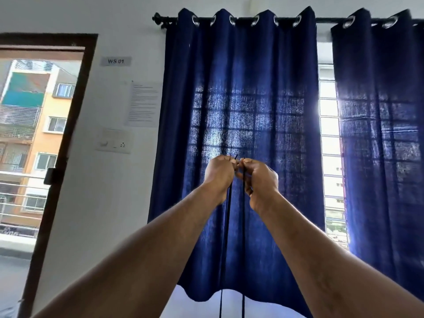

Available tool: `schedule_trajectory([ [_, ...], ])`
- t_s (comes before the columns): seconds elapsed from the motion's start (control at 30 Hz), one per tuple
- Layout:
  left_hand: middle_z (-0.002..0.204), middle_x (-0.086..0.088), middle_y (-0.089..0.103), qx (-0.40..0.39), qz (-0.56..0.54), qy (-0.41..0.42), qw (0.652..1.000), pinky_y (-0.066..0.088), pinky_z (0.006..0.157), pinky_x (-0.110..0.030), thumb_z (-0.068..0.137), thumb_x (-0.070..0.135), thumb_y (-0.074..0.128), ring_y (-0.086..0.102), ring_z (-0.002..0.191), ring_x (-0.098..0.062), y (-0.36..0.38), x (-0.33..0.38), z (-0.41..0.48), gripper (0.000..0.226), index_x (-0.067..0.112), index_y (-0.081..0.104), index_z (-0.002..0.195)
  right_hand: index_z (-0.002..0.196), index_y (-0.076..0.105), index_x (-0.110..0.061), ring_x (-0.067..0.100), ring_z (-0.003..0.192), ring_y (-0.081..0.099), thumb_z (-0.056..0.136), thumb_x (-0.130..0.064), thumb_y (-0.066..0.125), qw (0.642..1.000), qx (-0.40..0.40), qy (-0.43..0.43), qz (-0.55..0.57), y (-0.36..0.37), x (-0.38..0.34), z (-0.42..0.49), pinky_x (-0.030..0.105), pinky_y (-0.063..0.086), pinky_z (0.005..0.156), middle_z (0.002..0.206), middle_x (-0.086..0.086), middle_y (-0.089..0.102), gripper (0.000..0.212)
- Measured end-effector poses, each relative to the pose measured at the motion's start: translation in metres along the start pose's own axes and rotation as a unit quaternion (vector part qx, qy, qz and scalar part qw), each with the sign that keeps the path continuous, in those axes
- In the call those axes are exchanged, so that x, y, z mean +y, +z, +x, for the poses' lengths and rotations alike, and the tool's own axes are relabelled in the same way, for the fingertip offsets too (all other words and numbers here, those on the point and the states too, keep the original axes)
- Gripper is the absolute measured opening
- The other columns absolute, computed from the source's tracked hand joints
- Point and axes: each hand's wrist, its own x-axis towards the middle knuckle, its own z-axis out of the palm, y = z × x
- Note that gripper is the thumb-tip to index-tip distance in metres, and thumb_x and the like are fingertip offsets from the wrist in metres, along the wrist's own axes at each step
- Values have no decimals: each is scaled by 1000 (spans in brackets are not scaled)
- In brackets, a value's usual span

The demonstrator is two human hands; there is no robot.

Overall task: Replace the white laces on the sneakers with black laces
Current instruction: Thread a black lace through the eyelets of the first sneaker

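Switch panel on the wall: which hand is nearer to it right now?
Left. The left hand is raised to the right of the switch panel, slightly lower; the right hand sits just beyond it, farther right, each pinching a strand of black lace.

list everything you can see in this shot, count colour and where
black lace strands: 2, black, hanging down from the hands at centre
curtains: 2, dark blue, over the window
curtain rod: 1, black, top
door frame: 1, dark brown, left
label: 1, grey, reads WS 01, on the wall
paper sheet: 1, white, wall below the label
switch panel: 1, white, under the paper
building: 1, orange, outside the doorway
left hand: pinches one strand's end
right hand: pinches the other
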Motion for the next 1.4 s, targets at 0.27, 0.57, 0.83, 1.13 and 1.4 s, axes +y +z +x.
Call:
schedule_trajectory([
  [0.27, 75, 4, 74, 35, 1, 16, 999, 44, 57, -23, 95, 13, 61, 60, 65, -8, -6, -8, 2, 17, 21, 74, 89, 95, 81, -11, 15, 67, 75, 89, -5, 68, 1000, 16, 1, 22, 12, 6, -3, 19, 45, 42, 90, 8, 81, 15],
  [0.57, 71, 8, 73, 56, -4, 17, 998, 46, 56, -23, 95, 14, 64, 53, 42, 3, -12, -10, 6, 16, 22, 75, 88, 98, 81, -8, 15, 73, 73, 93, -3, 66, 1000, 13, 5, 25, 18, 9, -7, 17, 46, 42, 92, 8, 81, 16],
  [0.83, 63, 10, 70, 64, -7, 15, 998, 41, 53, -22, 92, 12, 62, 48, 37, 2, -16, -11, 10, 19, 24, 74, 83, 93, 81, -8, 12, 62, 72, 94, -5, 67, 1000, 13, 5, 12, 25, 12, -6, 19, 45, 42, 87, 6, 81, 14],
  [1.13, 70, 6, 74, 58, -2, 13, 998, 45, 55, -23, 92, 13, 62, 54, 44, 2, -21, -11, 13, 16, 21, 76, 91, 84, 80, -12, 13, 64, 74, 92, -5, 68, 1000, 7, 9, 14, 29, 12, -9, 21, 51, 48, 82, 4, 80, 16],
  [1.4, 72, 7, 73, 56, 6, 20, 998, 42, 52, -21, 95, 12, 63, 53, 42, 2, -23, -11, 13, 17, 22, 75, 89, 88, 81, -13, 15, 72, 77, 92, -7, 69, 1000, 5, 8, 4, 29, 13, -9, 21, 51, 50, 84, 3, 81, 14],
])
